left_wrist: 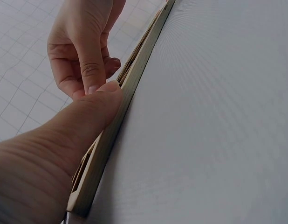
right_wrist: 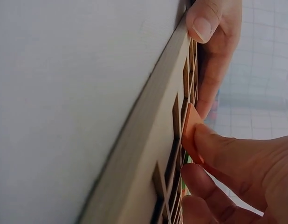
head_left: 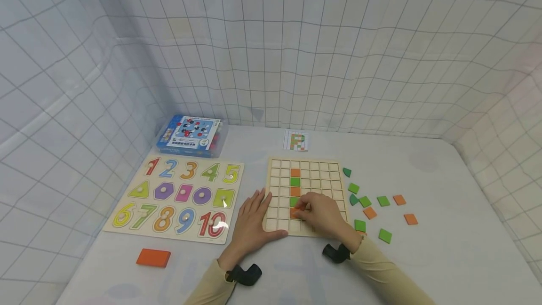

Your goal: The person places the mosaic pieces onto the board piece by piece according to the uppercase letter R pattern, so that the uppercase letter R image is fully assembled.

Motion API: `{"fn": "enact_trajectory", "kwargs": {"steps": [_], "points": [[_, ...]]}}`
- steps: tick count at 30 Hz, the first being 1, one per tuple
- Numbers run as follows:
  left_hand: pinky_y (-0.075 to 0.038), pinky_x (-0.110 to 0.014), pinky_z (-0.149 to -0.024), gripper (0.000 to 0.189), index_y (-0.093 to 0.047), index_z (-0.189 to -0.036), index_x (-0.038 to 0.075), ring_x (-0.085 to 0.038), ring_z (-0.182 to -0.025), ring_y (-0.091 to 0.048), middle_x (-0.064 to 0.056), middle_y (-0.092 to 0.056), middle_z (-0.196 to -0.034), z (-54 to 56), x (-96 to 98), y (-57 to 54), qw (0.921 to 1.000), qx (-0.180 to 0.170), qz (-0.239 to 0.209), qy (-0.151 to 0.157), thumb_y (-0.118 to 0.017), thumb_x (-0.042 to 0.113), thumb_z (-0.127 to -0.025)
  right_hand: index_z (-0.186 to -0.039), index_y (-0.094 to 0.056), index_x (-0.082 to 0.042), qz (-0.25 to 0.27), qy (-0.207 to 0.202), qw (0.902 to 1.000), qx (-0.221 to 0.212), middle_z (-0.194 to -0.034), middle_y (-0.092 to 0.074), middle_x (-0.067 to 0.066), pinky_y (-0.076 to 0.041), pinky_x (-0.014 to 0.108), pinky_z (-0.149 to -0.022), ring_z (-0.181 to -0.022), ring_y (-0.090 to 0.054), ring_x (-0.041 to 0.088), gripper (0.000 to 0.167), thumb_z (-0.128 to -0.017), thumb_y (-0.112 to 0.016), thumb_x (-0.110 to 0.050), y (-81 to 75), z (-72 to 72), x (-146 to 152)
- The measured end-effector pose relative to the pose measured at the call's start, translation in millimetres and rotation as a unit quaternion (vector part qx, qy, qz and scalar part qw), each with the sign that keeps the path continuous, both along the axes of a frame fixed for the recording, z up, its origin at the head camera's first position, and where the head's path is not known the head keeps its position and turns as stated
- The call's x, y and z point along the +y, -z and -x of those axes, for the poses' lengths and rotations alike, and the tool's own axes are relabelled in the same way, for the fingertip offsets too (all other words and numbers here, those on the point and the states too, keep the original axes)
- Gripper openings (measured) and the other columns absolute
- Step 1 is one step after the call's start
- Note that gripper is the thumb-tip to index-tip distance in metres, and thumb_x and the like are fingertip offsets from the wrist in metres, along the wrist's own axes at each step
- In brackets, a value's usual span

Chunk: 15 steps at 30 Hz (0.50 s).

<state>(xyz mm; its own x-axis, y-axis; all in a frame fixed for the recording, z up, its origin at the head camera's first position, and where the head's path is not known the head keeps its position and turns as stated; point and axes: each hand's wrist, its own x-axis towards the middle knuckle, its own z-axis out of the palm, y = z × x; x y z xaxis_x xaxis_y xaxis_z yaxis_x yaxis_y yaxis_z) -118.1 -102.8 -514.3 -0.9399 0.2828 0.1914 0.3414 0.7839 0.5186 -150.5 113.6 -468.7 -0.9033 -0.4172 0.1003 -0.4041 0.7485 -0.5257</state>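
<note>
A wooden grid board [head_left: 323,185] lies on the table. One column holds orange and green square tiles alternating, among them a green tile [head_left: 295,182]. My right hand [head_left: 323,213] is over the lower part of that column. Between its thumb and fingers it pinches an orange square tile [right_wrist: 189,135], tilted against the board's cells. My left hand [head_left: 251,225] rests at the board's lower left corner, fingers extended along the left side. Its thumb [left_wrist: 95,109] presses on the near rim.
Loose green and orange tiles [head_left: 383,200] lie right of the board. A pattern card [head_left: 296,140] lies behind it. To the left are a number puzzle board [head_left: 173,201], a blue boxed set [head_left: 190,133] and an orange block [head_left: 153,257].
</note>
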Motion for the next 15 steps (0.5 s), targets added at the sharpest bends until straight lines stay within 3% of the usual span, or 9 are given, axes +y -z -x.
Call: {"fn": "enact_trajectory", "kwargs": {"steps": [15], "points": [[-0.010, -0.043, -0.113, 0.104, -0.035, -0.147, 0.006, -0.026, -0.142, -0.015, -0.013, -0.027, -0.153, 0.2, 0.0, 1.4, 1.0000, 0.005, 0.002, 0.001, -0.070, 0.066, -0.069, -0.073, -0.070, -0.024, -0.006, 0.007, 1.0000, -0.002, -0.075, -0.059, -0.015, -0.041, 0.023, -0.055, -0.062, -0.048, 0.003, 0.010, -0.081, -0.077, -0.022, -0.2, 0.5, -0.1]]}}
